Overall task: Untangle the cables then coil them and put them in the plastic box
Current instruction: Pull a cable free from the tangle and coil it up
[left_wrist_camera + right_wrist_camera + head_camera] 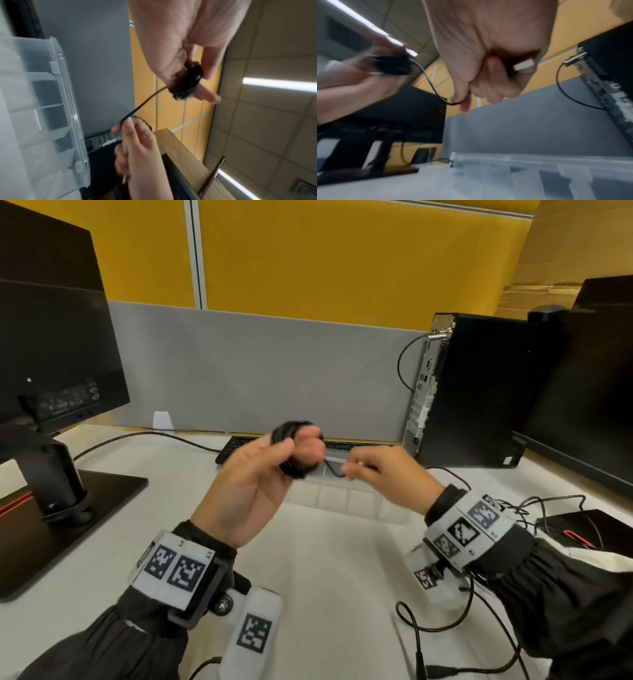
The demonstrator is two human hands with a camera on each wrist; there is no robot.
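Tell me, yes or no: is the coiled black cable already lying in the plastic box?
No: the left hand holds the coiled black cable in the air above the plastic box.

I can read almost nothing here. The label (68,398) on the back of the monitor (51,337) at my left carries white print too small and blurred to make out. The bands (174,570) on my wrists bear black-and-white square code patterns, with tiny characters beside them that I cannot read.
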